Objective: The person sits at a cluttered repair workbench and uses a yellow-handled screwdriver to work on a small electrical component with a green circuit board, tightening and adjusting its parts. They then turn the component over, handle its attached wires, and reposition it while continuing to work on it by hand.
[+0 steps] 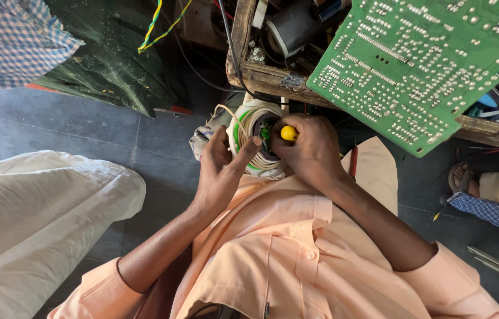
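A round wound coil part (253,127), cream with green and white rings, sits in front of my chest. My left hand (221,167) holds its left side, thumb stretched across the windings. My right hand (311,147) is closed around a tool with a yellow handle end (288,133), whose tip goes into the coil's centre and is hidden there. A thin cream wire loops off the coil's upper left.
A green circuit board (420,65), solder side up, leans on a wooden crate (261,74) full of parts. My knee in cream trousers (43,212) is at left. Another person's sandalled foot (460,177) is at right. A yellow-green cable (161,26) hangs above.
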Available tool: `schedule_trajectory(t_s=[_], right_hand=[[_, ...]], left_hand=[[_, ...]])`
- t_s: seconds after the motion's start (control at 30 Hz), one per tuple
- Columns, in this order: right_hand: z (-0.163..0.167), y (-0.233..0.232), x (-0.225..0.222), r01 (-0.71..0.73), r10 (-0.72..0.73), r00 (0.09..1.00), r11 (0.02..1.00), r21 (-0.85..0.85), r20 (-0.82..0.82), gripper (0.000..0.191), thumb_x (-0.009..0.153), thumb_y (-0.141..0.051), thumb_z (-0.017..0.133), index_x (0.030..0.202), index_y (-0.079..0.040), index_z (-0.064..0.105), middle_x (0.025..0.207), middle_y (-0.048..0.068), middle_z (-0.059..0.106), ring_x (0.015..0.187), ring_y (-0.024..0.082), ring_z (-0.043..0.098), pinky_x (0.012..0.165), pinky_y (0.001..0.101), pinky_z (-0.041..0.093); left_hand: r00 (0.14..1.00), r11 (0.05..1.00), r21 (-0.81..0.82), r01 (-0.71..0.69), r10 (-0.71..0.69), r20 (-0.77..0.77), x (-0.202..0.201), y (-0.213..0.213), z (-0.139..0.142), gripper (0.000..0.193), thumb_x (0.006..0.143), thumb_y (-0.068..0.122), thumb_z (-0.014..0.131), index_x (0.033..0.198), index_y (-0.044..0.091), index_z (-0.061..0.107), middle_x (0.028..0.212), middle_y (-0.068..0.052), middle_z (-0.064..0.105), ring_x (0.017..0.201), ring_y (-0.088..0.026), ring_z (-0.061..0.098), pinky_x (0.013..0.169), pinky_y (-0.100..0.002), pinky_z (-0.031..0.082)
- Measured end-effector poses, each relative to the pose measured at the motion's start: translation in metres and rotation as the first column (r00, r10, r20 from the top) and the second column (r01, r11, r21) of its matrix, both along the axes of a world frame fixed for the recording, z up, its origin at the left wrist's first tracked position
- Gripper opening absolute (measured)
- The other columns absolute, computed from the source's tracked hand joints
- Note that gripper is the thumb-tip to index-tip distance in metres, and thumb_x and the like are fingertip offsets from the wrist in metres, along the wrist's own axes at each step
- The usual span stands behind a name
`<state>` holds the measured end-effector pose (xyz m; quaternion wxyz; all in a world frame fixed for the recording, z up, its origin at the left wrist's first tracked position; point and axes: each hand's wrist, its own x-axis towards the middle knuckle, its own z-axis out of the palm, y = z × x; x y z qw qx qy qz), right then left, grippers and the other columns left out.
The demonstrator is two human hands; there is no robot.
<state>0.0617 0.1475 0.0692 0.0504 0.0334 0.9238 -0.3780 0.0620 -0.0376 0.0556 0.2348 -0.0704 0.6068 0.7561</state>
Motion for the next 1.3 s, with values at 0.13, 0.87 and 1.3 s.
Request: schedule_trajectory(t_s=[0.13, 0.87, 1.3], right_hand=[[0.000, 0.005, 0.007, -0.047, 0.047, 0.999, 0.997, -0.068, -0.008, 0.012, 0.085, -0.014, 0.071, 0.088, -0.003, 0.067, 0.085, 0.013, 0.068, 0.078, 0.031, 0.067, 0.070, 0.0393, 0.051], [0.003, 0.020, 0.016, -0.187, 0.149, 0.978, 0.938, -0.291, -0.149, 0.009, 0.093, -0.003, 0.071, 0.101, 0.001, 0.069, 0.098, 0.009, 0.070, 0.090, 0.018, 0.067, 0.081, 0.0310, 0.052], [-0.010, 0.016, -0.002, -0.257, 0.250, 0.940, 0.966, 0.000, -0.230, 0.015, 0.089, -0.010, 0.075, 0.098, 0.001, 0.070, 0.093, 0.014, 0.066, 0.080, 0.032, 0.066, 0.070, 0.0392, 0.050]], left_hand=[[0.999, 0.999, 0.024, 0.045, -0.044, -0.019, 0.000, -0.002, 0.001, 0.035, 0.098, 0.022, 0.072, 0.119, -0.002, 0.057, 0.106, -0.007, 0.068, 0.094, -0.007, 0.062, 0.080, -0.025, 0.054], [0.969, 0.935, 0.253, 0.247, -0.246, -0.037, -0.005, -0.020, -0.013, 0.090, 0.085, 0.022, 0.082, 0.157, 0.002, 0.032, 0.146, -0.013, 0.053, 0.139, -0.023, 0.050, 0.118, -0.038, 0.040], [0.988, 0.918, 0.379, 0.117, -0.146, 0.049, -0.010, -0.003, -0.015, 0.078, 0.085, -0.008, 0.078, 0.150, -0.001, 0.036, 0.136, -0.014, 0.059, 0.125, -0.020, 0.059, 0.109, -0.036, 0.052]])
